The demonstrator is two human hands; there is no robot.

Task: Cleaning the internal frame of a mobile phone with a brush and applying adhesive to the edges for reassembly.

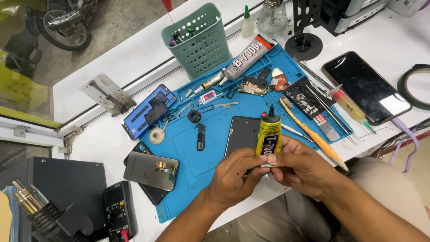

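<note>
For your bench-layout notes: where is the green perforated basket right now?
In the head view, the green perforated basket stands upper centre, at the blue mat's far edge, beside the grey glue tube.

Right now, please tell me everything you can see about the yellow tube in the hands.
The yellow tube is a small glue tube, seemingly soft metal or plastic, with a black label panel and a black pointed nozzle cap on top. It stands upright, nozzle up, over the blue mat. The left hand and right hand pinch its crimped lower end from both sides. The cap looks closed.

Hidden and cut-off parts

The glue tube's (pixel 268 134) lower end is hidden by both hands; the black frame (pixel 242 134) is partly covered; the heat gun (pixel 40 210) is cut by the near-left edge.
</note>
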